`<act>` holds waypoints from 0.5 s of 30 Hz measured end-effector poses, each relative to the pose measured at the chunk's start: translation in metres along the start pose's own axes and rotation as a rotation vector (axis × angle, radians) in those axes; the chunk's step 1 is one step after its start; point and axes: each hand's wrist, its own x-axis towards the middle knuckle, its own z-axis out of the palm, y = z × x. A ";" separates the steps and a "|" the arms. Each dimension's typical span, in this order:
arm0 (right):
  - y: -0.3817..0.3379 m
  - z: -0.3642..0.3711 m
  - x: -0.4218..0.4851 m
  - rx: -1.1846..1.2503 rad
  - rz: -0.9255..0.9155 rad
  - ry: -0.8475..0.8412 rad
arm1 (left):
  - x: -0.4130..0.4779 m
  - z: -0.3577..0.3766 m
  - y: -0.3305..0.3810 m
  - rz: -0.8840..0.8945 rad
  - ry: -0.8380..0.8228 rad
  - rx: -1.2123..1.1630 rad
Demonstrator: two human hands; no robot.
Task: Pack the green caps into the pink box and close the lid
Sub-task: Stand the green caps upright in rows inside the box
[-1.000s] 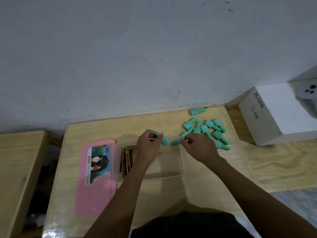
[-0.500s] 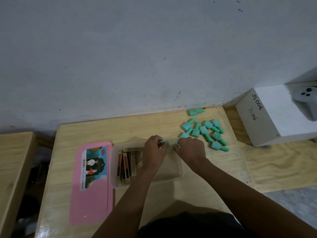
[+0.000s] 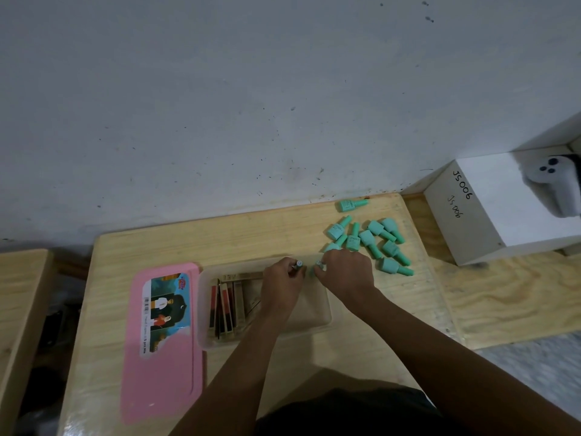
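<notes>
Several green caps lie in a loose pile at the table's far right, one more cap apart near the wall. The translucent box stands open mid-table, with its pink lid lying flat to its left. Both hands are low over the box's far edge. My left hand is closed around a green cap whose end pokes out at the fingertips. My right hand is closed around another green cap, mostly hidden.
Several flat red and dark sticks fill the box's left part. A white box marked JS006 stands at the right beyond the table, a white controller on it. The wall runs along the table's far edge. Another wooden surface lies left.
Both hands, each with a green cap, came down from above the table's middle to the box's far edge and drew closer together. The camera view shifted slightly.
</notes>
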 end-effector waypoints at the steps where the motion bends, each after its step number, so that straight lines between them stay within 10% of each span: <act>1: 0.000 -0.001 0.001 0.004 0.002 -0.005 | 0.001 0.001 -0.001 0.000 0.001 -0.002; 15: 0.011 -0.007 0.000 0.076 -0.078 0.040 | -0.001 0.010 -0.004 -0.027 0.018 -0.034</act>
